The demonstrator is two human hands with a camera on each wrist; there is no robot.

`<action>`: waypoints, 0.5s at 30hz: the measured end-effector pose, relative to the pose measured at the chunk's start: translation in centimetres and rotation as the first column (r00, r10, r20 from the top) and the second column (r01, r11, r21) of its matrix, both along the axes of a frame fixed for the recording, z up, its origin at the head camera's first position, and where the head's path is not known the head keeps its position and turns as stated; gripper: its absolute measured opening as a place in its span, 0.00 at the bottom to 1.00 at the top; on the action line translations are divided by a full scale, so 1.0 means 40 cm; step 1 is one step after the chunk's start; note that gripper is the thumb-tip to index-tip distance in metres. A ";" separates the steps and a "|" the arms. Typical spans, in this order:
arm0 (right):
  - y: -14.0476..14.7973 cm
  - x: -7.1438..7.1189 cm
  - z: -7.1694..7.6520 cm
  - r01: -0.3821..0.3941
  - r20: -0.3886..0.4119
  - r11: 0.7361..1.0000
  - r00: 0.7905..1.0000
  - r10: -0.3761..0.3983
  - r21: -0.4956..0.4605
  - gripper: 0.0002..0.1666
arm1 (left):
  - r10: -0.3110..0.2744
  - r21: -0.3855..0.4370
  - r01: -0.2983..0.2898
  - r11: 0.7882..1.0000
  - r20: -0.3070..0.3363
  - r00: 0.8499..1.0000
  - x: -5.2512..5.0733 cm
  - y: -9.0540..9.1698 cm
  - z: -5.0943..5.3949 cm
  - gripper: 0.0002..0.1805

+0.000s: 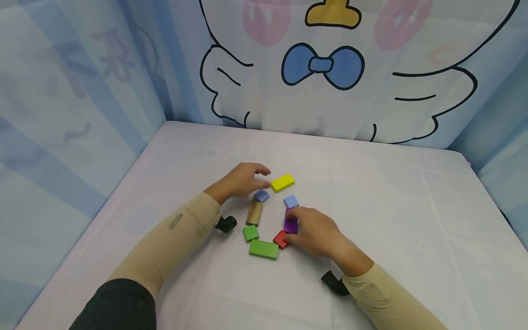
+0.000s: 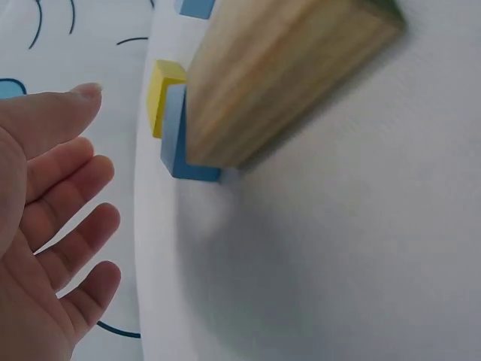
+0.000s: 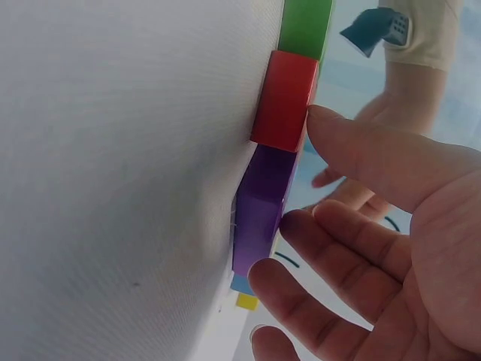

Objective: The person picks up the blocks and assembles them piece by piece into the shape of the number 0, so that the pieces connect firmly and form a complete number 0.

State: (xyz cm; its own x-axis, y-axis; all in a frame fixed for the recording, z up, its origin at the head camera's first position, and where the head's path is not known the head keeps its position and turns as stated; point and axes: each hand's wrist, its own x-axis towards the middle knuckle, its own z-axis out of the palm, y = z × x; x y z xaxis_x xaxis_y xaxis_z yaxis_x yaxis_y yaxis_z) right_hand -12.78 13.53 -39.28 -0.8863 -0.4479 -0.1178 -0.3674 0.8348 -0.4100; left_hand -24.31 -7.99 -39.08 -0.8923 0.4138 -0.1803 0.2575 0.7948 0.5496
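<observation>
Several wooden blocks lie in a rough ring on the white-covered table. My left hand hovers at the upper left of the ring, fingers apart and holding nothing. Its fingertips are close to the yellow block and the left blue block. Below these lies a bare wood-grain block. On the ring's right side, my right hand has its thumb at the red block and its fingertips at the purple block, partly covering it. A light blue block touches the purple one's far end.
A small green block and a longer green block form the near end of the ring. Behind the table hangs a printed curtain, with more curtain on both sides. Black devices are worn at the wrists.
</observation>
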 end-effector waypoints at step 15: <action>0.000 0.001 0.002 -0.002 -0.008 1.000 1.000 0.002 -0.003 0.23 | -0.002 -0.009 0.002 1.000 0.021 1.000 -0.024 0.058 0.010 0.26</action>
